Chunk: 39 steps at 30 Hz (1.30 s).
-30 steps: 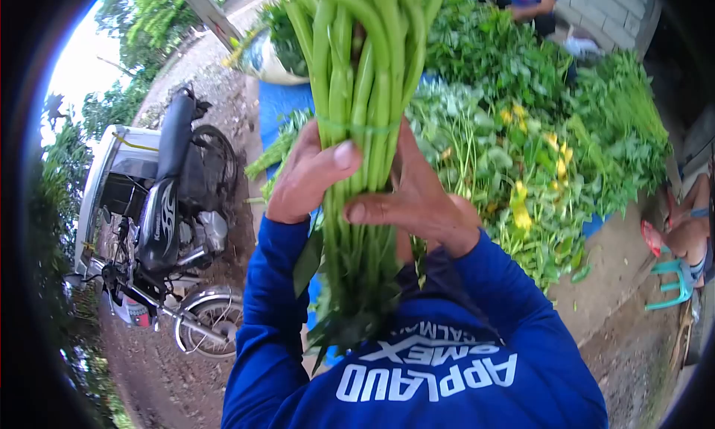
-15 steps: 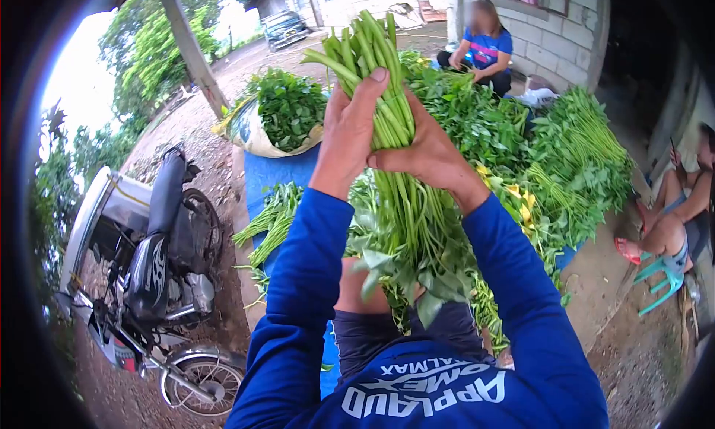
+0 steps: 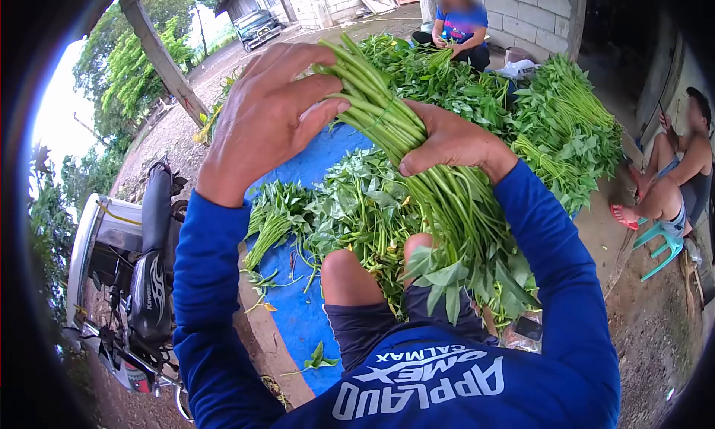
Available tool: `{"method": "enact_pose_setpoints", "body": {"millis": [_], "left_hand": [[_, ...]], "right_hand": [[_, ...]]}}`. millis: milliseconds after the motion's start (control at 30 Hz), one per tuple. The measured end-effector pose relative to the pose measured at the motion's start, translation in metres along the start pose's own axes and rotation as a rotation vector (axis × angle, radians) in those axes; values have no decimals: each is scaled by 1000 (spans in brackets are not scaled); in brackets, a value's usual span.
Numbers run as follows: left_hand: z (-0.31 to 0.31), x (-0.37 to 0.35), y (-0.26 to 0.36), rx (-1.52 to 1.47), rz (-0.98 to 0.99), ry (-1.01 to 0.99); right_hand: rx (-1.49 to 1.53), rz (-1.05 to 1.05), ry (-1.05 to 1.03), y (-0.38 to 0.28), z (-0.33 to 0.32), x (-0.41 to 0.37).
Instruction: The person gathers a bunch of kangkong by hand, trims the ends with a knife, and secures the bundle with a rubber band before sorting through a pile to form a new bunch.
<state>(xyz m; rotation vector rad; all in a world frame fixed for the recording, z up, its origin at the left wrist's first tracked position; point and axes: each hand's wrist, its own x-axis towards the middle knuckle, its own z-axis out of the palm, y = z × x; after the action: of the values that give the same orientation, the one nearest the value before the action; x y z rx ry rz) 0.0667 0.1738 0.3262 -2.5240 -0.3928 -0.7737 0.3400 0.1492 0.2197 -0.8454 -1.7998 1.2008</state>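
The bundle of green stalks (image 3: 436,194) has swung down from upright to a slant above the knees. The right hand (image 3: 454,142) clenches it at mid-length. The left hand (image 3: 264,120), fingers spread and loose, rests against the cut ends. With one hand gripping, stalks could slip out and scatter into the loose greens (image 3: 350,205) on the blue tarp (image 3: 298,317), toward its near edge.

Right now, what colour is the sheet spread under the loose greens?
Blue: the sheet shows best in the head view, left of the loose greens.
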Motion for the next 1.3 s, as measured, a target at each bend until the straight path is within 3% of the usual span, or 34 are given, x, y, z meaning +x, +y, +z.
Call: {"method": "enact_pose_setpoints", "body": {"millis": [167, 567, 767, 867, 1067, 1167, 1267, 1300], "left_hand": [[4, -9, -1, 75, -9, 84], [6, -8, 12, -194, -46, 180], [-3, -11, 16, -177, 52, 28], [-8, -9, 29, -196, -113, -84], [1, -5, 25, 108, 20, 44], [12, -9, 11, 98, -143, 131], [50, -13, -2, -181, -587, 145], [67, -19, -7, -405, -795, 213]], "right_hand": [[39, 26, -29, -2, -4, -11], [-18, 44, -124, -15, -1, -19], [-34, 42, -173, -11, -3, -20], [-71, 68, -169, -10, -3, -21], [-62, 72, -141, -3, -1, -18], [-107, 22, -124, -2, 3, -20], [-250, 62, 49, -2, 9, -16], [-323, 54, 162, 0, 15, -13]]}}
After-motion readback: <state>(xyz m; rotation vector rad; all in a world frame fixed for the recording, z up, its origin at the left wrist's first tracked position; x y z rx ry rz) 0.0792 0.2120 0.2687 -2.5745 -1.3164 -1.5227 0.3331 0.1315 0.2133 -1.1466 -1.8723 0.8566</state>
